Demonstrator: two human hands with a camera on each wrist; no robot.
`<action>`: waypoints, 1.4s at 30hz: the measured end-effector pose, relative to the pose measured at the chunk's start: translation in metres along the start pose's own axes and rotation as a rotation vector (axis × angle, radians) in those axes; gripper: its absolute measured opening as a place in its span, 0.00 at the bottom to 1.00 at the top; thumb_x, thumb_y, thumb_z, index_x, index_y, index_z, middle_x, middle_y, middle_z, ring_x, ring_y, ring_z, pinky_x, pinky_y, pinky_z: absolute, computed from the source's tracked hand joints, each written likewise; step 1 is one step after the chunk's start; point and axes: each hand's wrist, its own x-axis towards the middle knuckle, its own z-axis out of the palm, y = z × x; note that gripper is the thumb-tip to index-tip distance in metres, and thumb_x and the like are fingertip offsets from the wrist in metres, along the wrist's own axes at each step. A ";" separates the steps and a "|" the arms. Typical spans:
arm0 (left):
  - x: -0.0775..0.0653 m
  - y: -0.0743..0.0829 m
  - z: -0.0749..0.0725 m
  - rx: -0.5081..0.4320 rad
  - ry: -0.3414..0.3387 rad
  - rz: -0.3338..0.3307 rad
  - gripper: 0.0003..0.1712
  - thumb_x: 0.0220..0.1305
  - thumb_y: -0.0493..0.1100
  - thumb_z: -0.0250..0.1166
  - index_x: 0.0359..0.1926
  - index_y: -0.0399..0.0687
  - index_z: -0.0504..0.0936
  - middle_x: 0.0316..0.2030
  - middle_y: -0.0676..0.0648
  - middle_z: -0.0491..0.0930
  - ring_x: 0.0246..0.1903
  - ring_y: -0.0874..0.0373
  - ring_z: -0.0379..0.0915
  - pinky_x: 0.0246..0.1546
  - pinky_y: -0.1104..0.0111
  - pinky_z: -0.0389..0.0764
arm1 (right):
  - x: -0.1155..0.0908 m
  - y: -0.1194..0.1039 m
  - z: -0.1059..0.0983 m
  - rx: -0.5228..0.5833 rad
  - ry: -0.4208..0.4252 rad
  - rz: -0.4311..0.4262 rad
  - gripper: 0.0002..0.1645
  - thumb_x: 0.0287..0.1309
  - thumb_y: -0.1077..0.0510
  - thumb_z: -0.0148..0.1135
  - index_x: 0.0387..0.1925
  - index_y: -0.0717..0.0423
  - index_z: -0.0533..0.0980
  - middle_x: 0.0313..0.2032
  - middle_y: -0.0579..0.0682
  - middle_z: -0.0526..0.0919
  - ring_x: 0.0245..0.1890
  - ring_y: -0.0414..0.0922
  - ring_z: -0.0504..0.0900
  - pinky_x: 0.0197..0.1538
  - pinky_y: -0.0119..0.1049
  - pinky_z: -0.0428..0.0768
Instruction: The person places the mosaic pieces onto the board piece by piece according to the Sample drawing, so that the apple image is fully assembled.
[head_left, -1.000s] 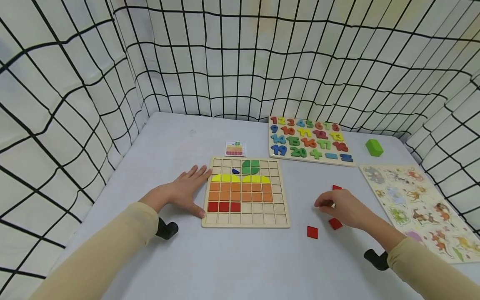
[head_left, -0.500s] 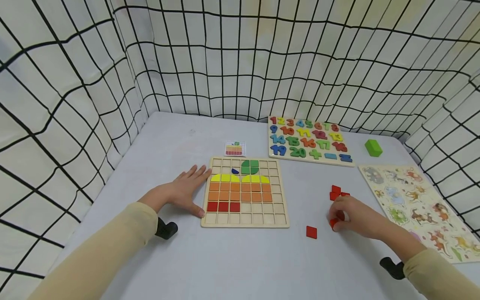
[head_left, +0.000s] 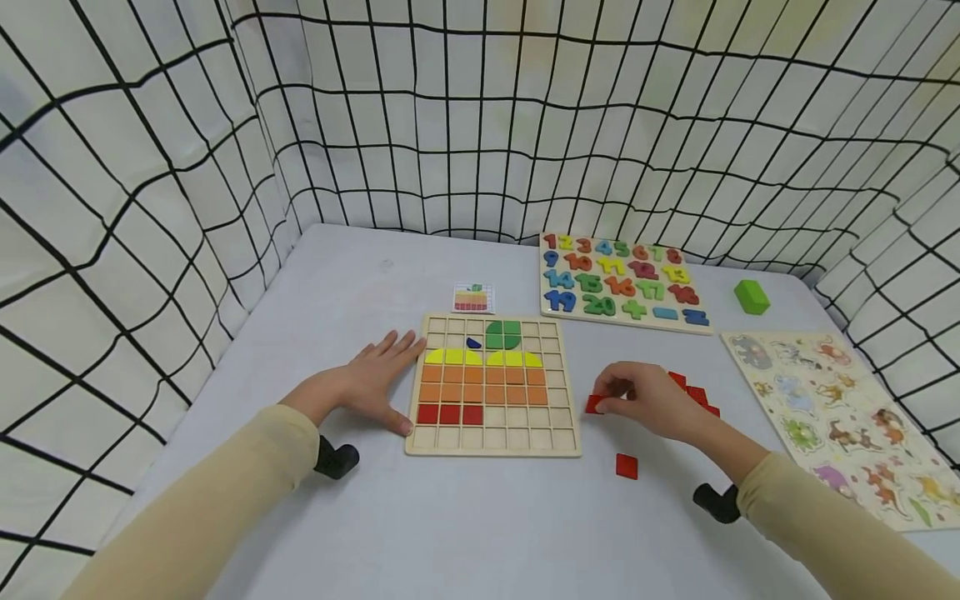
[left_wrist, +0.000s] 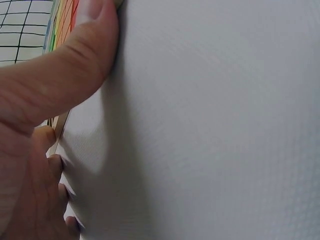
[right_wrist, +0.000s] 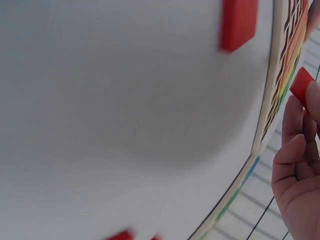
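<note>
A wooden grid board [head_left: 492, 444] lies on the white table, with green, yellow, orange and red tiles set in its cells and a small dark blue piece [head_left: 473, 342] near the top. Along its left edge rests my left hand [head_left: 375, 385], fingers spread and thumb at the lower left corner. Just right of the board, my right hand [head_left: 645, 400] pinches a red square tile [head_left: 593, 404] between thumb and fingers; the right wrist view shows the same tile [right_wrist: 301, 84] at the fingertips. One loose red tile [head_left: 627, 466] lies below that hand, and several more red tiles [head_left: 696, 395] lie behind it.
A small picture card [head_left: 472, 297] lies behind the board. Farther right are a number puzzle [head_left: 626, 283], a green block [head_left: 752, 297] and an animal puzzle board [head_left: 840, 417]. Black netting over white cloth walls the table's back and sides.
My right hand picked up a red tile from the right side of the table and carried it left toward the grid board. The left hand stayed in place.
</note>
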 end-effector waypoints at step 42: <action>0.001 -0.001 0.000 -0.020 -0.005 -0.013 0.77 0.44 0.64 0.81 0.82 0.43 0.42 0.82 0.36 0.38 0.81 0.33 0.27 0.78 0.37 0.38 | 0.070 -0.090 0.070 -0.096 -0.085 -0.055 0.03 0.59 0.57 0.74 0.35 0.51 0.88 0.31 0.41 0.88 0.36 0.40 0.78 0.43 0.32 0.81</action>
